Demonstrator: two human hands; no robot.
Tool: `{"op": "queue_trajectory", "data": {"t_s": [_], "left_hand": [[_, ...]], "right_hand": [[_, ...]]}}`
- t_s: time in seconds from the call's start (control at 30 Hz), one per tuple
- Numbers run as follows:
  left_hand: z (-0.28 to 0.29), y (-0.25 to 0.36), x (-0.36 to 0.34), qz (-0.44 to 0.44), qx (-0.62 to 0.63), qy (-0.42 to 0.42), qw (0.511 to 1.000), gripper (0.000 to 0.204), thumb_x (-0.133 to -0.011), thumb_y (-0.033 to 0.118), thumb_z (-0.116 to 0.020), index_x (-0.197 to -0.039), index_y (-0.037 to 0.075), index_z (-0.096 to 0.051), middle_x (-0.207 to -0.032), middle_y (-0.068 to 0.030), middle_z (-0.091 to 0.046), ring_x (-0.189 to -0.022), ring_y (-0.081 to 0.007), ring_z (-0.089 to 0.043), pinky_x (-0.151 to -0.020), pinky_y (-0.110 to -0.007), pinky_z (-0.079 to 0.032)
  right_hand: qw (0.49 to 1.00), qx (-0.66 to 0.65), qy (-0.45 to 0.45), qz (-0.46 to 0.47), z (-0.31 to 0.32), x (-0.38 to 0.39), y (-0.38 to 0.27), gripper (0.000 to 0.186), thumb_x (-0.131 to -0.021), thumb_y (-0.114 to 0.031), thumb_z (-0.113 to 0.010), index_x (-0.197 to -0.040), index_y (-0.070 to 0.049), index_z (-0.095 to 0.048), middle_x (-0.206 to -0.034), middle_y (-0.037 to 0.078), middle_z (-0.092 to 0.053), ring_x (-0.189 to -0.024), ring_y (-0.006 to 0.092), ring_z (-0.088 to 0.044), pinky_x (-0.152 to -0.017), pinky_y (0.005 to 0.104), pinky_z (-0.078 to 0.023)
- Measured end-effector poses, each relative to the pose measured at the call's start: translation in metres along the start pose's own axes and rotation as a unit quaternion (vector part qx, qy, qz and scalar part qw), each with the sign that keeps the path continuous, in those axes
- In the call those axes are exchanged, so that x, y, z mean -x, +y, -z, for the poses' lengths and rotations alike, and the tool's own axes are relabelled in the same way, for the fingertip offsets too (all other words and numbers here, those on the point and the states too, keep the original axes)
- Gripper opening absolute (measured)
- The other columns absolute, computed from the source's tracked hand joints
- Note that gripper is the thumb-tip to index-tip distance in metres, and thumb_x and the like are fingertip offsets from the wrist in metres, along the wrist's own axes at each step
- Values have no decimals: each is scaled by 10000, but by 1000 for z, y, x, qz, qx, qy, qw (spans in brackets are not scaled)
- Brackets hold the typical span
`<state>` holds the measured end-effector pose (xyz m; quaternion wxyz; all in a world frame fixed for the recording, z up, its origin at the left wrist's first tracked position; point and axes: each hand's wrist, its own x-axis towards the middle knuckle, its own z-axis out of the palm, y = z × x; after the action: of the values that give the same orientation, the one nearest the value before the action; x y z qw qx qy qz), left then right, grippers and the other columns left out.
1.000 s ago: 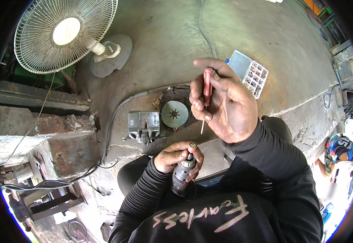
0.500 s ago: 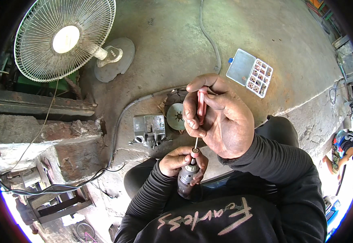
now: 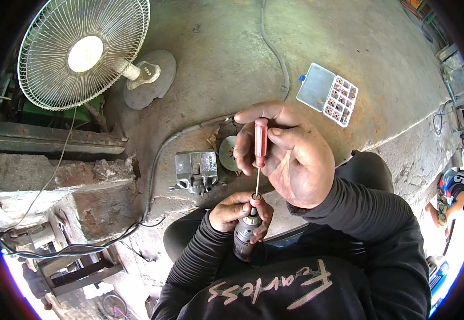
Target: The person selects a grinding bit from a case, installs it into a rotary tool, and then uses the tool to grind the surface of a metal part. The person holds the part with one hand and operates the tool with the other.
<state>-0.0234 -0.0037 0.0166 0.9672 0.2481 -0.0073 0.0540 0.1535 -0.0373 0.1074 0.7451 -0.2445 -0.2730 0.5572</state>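
1. Widest of all, the concrete floor [image 3: 338, 32] sweeps away beyond the grey metal block [image 3: 196, 166], our landmark.
2. Far to the block's right, another person [image 3: 454, 188] shows small at the rim, partly cut off, posture hard to read.
3. Beyond the block and to its left, here's the pedestal fan [image 3: 85, 53], the top of its cage cropped by the frame.
4. Right of the block, the right hand [image 3: 296, 165] has its palm turned up to the camera, curled fingers holding a screwdriver [image 3: 261, 140]; which ones bear on the handle is hard to make out.
5. Nearer the body than the block and slightly right, the left hand [image 3: 227, 213] clasps the nose of a power tool [image 3: 244, 234], some fingers tucked out of sight.
6. Beyond the block and well right lies an open plastic case [image 3: 317, 88], its coppery contents too small to identify.
7. That power tool stands nose up, below and right of the block, its lower end lost against dark clothing.
8. Just right of the block, a pale disc [image 3: 226, 153] is part-covered by the right hand.
9. The screwdriver, right of the block: red handle uppermost, thin shaft pointing down.
10. Smallest, the tool's round reddish cap [image 3: 255, 199], lower right of the block, meets the shaft; whether the tip sits inside, I can't tell.
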Motion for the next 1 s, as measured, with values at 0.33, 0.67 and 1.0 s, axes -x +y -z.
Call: {"op": "queue_trajectory", "data": {"t_s": [0.33, 0.67, 1.0], "left_hand": [[1, -1, -2, -2, -1, 3, 1000, 355, -953, 317, -523, -986, -23, -621, -687, -205, -543, -542, -285, -580, -533, -409, -478], [1, 0, -1, -13, 2, -5, 1000, 339, -961, 303, -515, -1008, -17, -617, -707, -214, -550, -549, -290, -584, -538, -413, -480], [2, -1, 0, -14, -2, 12, 1000, 348, -952, 317, -525, -1000, -16, -611, -689, -197, -539, -540, -288, -577, -529, -414, -475]], "right_hand": [[972, 213, 18, 93, 3, -1, -7, 355, -832, 85, -638, -1179, 27, -596, -900, 38, -570, -798, 64, -548, -649, 191, -489], [987, 153, 0, 42, 11, -3, -8, 360, -878, 55, -602, -1237, 26, -591, -977, 82, -615, -746, 114, -588, -678, 230, -507], [984, 177, -8, 29, 9, -1, -10, 300, -945, 14, -484, -1222, 65, -586, -887, 87, -602, -782, 134, -605, -748, 285, -522]]}}
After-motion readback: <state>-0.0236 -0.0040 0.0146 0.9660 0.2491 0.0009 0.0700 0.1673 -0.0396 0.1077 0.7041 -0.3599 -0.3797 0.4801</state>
